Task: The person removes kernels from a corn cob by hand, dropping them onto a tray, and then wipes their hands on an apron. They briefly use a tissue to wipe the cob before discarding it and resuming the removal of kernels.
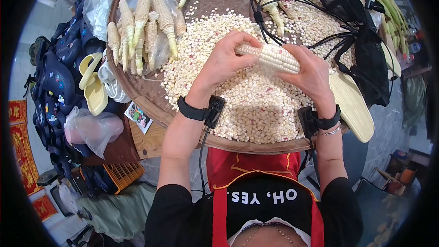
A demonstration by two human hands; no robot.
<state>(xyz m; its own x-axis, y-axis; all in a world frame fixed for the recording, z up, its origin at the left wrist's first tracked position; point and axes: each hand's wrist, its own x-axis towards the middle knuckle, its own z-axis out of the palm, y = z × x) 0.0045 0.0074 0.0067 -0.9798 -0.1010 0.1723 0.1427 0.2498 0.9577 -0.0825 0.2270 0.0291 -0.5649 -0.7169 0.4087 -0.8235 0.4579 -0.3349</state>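
Observation:
Over a heap of loose pale corn kernels (260, 119), my two hands hold one ear of corn (279, 58) lying roughly sideways. Its rows of whitish kernels, with a few reddish ones, face up. My left hand (228, 59) pinches the left end between thumb and curled fingers. My right hand (311, 71) grips the right end, thumb on the near side. The fingertips behind the ear are partly hidden. The heap lies on a round brown tray (219, 0) with a raised rim. Each wrist wears a black strap with a small device.
Stripped corn cobs (141, 27) pile up at the tray's left. More ears (270, 4) lie at the far side. Black cables and a black mesh bag (366, 59) cross the right side. Cream sandals (352, 105) and dark blue clogs (59, 77) flank the tray.

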